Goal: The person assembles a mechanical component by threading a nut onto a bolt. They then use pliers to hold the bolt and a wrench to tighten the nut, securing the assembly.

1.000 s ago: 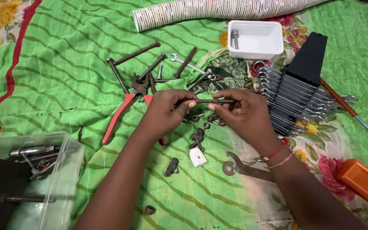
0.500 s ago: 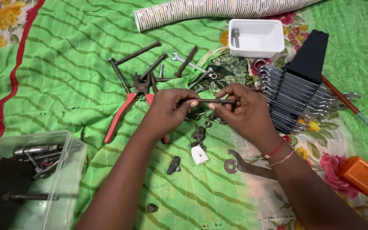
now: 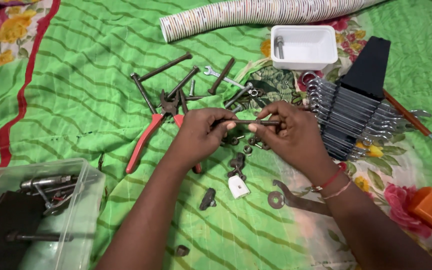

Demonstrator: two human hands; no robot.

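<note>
I see the left hand (image 3: 203,134) and right hand (image 3: 291,135) both grasping 1 dark bolt (image 3: 248,122) above the green cloth (image 3: 76,100).

Green striped cloth (image 3: 76,90) — floral borders

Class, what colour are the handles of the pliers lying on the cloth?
Red, on the pliers, seen in the head view.

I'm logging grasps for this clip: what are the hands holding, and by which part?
Both hold one long dark bolt horizontally: the left hand pinches its left end, and the right hand grips its right end, fingertips at a nut midway along.
</note>
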